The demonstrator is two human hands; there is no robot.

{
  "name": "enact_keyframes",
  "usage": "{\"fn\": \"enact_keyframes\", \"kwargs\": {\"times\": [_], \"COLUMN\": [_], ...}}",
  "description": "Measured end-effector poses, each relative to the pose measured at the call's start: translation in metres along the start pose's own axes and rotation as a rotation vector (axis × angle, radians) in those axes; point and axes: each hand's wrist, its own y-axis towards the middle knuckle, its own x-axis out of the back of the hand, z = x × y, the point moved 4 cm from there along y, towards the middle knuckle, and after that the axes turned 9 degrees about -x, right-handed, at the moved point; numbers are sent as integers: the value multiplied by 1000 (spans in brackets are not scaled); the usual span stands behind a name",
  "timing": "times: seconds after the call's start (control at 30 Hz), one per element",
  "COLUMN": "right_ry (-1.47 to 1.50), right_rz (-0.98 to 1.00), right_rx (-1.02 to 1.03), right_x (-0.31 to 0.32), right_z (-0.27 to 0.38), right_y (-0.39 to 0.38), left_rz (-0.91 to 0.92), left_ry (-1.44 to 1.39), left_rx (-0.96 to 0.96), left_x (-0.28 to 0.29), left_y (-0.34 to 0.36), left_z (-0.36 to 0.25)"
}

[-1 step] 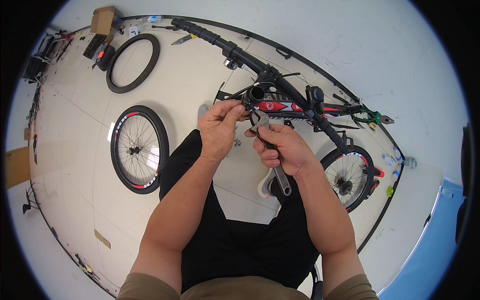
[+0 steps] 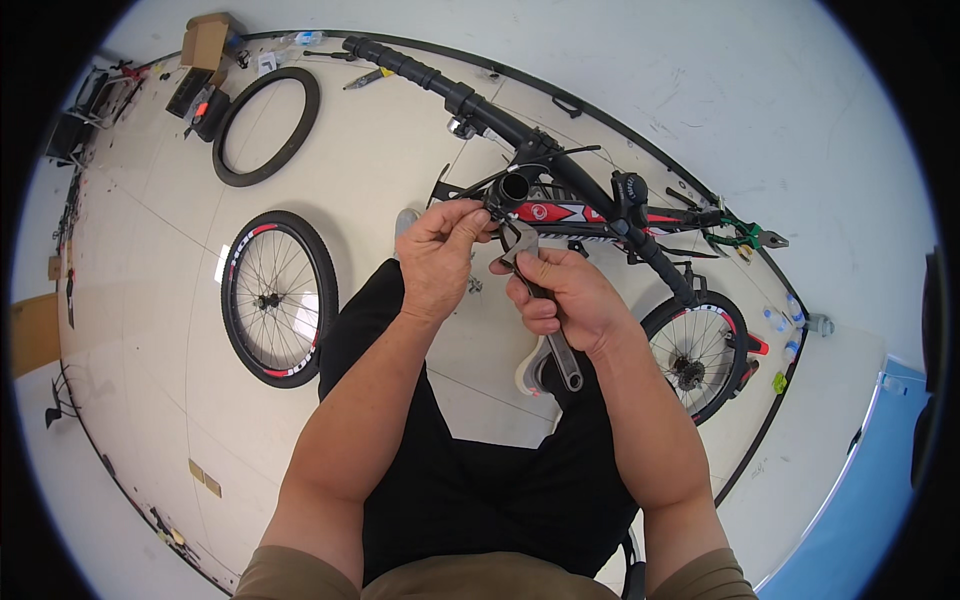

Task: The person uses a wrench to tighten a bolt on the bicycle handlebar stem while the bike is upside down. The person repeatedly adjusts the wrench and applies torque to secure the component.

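Note:
A bicycle frame [image 2: 560, 212] in red, black and white lies in front of me, with its black handlebar [image 2: 410, 70] slanting across the far side. My right hand [image 2: 562, 293] is wrapped round an adjustable wrench [image 2: 562, 358]. The wrench's jaws sit close beside the open end of a black tube [image 2: 513, 187] at the front of the bicycle. My left hand [image 2: 440, 250] pinches at the same spot, thumb against fingers, just left of the jaws. What its fingertips hold is hidden.
A loose wheel [image 2: 328, 290] stands on the floor to the left, with a bare tyre [image 2: 222, 150] beyond it. The rear wheel [image 2: 735, 365] is at the right. Green-handled pliers [image 2: 765, 238] and plastic bottles [image 2: 793, 345] lie along the wall. An open cardboard box [image 2: 205, 45] is far left.

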Motion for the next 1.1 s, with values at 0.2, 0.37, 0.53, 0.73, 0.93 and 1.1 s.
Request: {"fn": "enact_keyframes", "kwargs": {"times": [0.2,0.37,0.53,0.73,0.93,1.1], "right_ry": [-343,-372,-429,-625,-596,-643], "right_rz": [-264,-309,-316,-374,-349,-355], "right_rx": [151,191,231,300,268,258], "right_x": [0,2,4,1,2,2], "right_z": [0,-1,0,6,8,10], "right_y": [4,7,8,5,4,3], "left_rz": [-8,-8,-14,-2,2,-1], "left_ry": [11,-4,-30,-24,8,9], "left_rx": [-3,-1,34,30,32,28], "left_x": [-1,0,0,0,0,-1], "left_y": [1,1,1,1,1,1], "left_z": [-1,0,1,0,-1,-2]}}
